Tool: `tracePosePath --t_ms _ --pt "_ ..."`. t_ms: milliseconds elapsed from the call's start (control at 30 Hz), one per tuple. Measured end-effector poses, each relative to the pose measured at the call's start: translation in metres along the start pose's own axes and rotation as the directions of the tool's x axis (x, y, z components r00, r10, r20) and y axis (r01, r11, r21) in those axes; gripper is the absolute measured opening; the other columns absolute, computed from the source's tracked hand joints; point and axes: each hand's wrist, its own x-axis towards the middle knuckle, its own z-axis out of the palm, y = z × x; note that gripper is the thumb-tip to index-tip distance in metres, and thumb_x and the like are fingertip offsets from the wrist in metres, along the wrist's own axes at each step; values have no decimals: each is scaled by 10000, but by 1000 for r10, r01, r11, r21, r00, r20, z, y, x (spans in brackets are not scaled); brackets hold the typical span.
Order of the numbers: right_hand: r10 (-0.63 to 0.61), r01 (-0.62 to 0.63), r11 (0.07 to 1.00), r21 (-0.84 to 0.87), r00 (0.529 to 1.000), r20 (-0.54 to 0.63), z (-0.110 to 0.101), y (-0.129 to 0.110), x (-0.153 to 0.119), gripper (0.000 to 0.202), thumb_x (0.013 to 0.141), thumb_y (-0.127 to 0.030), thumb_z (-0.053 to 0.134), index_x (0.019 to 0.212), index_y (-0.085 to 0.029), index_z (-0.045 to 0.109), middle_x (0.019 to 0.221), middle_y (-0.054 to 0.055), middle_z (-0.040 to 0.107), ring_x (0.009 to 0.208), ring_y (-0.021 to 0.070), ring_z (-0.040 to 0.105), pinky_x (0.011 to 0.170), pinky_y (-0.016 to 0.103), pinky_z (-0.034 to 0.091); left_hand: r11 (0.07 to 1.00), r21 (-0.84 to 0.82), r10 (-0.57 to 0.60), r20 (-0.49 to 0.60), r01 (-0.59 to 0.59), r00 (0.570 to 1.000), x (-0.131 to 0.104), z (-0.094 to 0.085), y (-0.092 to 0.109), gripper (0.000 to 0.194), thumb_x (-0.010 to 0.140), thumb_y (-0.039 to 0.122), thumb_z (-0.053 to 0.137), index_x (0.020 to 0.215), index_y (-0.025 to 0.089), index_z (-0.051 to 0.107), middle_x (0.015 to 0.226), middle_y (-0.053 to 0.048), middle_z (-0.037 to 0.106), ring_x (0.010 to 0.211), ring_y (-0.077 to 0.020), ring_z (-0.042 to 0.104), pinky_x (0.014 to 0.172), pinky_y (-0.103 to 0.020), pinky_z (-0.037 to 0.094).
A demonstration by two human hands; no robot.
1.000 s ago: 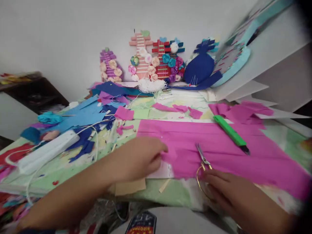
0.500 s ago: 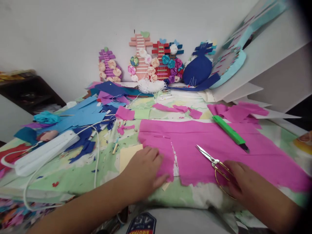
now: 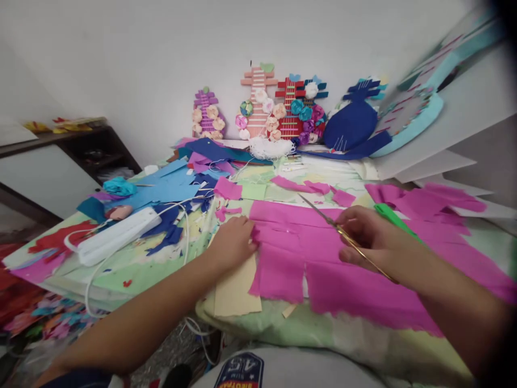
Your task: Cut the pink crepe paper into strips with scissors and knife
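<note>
Scissors (image 3: 336, 223) sit gripped in our right hand (image 3: 371, 242); our left hand (image 3: 233, 241), grasp unclear, touches magenta sheeting (image 3: 280, 267); the cabinet (image 3: 44, 186) holds blurred items (image 3: 116, 173).

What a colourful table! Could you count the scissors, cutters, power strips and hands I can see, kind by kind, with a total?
Scissors, gold-handled, held in the right hand: 1
Green cutter, partly hidden: 1
White power strip: 1
Hands, the right and the left hand: 2
Total: 5
</note>
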Motion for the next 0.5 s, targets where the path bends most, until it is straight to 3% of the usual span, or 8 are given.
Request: tracePosePath --t_ms 100,200,333,400,500 --pt "-44 -36 918 394 981 191 23 -3 15 418 716 -590 479 858 -203 411 629 -50 390 458 49 304 417 190 254 999 35 15 -41 -13 999 3 -5 -3 164 696 168 548 854 140 582 854 -72 563 829 -215 510 722 -321 405" --pt "-25 -177 761 624 953 302 44 -7 17 533 700 -701 355 708 -171 417 591 -33 409 420 51 352 393 199 297 995 71 79 -65 -74 995 7 -15 -7 130 720 150 535 831 156 604 853 -55 576 828 -200 509 745 -319 392" --pt "145 -530 597 602 809 569 62 -14 7 619 703 -730 260 599 -150 451 453 -13 438 320 81 398 328 212 322 978 105 189 -60 -182 980 12 -25 -11 122 788 201 510 829 183 623 851 -38 591 816 -180 515 738 -305 388" --pt "209 -628 556 545 740 639 67 -18 2 646 730 -707 228 561 -134 475 402 -6 431 294 79 401 316 200 322 970 120 220 -60 -212 974 12 -27 -12 139 807 216 496 835 178 626 851 -47 594 808 -186 518 722 -315 388" --pt "289 -708 503 495 678 676 74 -26 -3 683 751 -690 187 513 -119 477 366 2 416 276 67 399 316 179 322 960 142 251 -70 -240 965 11 -24 -13 164 827 229 474 854 168 625 873 -63 596 827 -204 516 725 -339 383"
